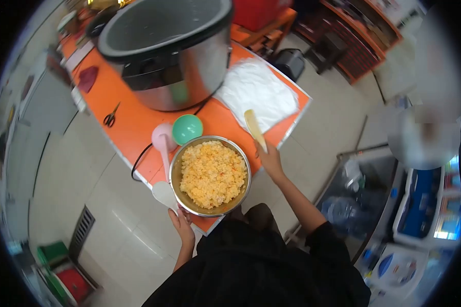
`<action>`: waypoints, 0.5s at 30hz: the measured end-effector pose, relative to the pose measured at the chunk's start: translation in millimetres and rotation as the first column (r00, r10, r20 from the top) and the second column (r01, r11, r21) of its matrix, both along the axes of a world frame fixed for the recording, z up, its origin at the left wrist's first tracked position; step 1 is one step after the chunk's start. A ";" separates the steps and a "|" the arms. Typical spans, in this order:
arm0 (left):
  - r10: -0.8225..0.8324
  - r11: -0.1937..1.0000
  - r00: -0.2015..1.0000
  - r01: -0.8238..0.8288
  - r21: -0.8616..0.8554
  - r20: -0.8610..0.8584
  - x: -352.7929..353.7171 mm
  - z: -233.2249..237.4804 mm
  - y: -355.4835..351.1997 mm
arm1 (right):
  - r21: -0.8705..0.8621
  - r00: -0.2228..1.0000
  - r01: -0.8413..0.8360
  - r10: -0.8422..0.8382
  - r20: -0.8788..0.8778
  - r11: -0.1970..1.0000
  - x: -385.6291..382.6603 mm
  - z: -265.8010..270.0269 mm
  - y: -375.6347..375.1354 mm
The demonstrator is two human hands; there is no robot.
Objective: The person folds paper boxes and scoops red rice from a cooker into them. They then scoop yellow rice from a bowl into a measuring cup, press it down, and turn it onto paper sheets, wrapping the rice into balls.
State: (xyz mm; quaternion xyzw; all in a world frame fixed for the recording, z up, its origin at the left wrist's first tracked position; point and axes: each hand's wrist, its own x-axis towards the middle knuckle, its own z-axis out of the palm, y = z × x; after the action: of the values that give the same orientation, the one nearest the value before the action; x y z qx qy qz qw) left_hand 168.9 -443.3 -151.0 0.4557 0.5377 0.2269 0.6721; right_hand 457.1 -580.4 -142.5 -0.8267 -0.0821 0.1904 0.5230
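Observation:
A metal bowl [174, 180] full of yellowish-orange rice [212, 174] stands at the front corner of the orange table. My left hand [183, 225] grips a white rice paddle [164, 194] beside the bowl's lower left rim; whether its fingers touch the bowl I cannot make out. To the right of the bowl, my right hand [270, 161] is closed round the handle of a cream-yellow rice paddle [253, 125], its blade pointing away from me. A green bowl [187, 129] and a pink ladle [163, 137] lie just beyond the rice bowl.
A large rice cooker [197, 71] with a grey inner pot fills the back of the orange table [100, 92]. White plastic sheets [261, 89] lie at the right edge, scissors [110, 116] at the left. A black cord curves past the left edge.

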 end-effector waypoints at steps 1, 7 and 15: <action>0.041 0.996 0.998 -0.045 0.072 0.056 -8.1 4.0 -0.6 | 0.009 0.998 -0.055 0.056 -0.005 0.998 14.7 -0.9 10.9; 0.171 0.835 0.980 -0.092 0.542 -0.098 -4.1 39.3 -26.1 | -0.329 0.694 -0.516 0.611 0.381 0.791 93.2 -51.2 71.4; 0.479 0.721 0.758 -0.051 0.691 -0.443 91.5 68.2 -71.2 | -0.059 0.662 -0.745 0.748 0.057 0.664 100.2 4.0 149.8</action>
State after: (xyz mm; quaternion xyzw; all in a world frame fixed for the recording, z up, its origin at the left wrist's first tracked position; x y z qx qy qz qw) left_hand 260.5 -514.5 -82.8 0.6167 0.6718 0.3409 0.2285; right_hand 557.3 -430.6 -138.5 -0.7350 -0.4305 0.3573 0.3831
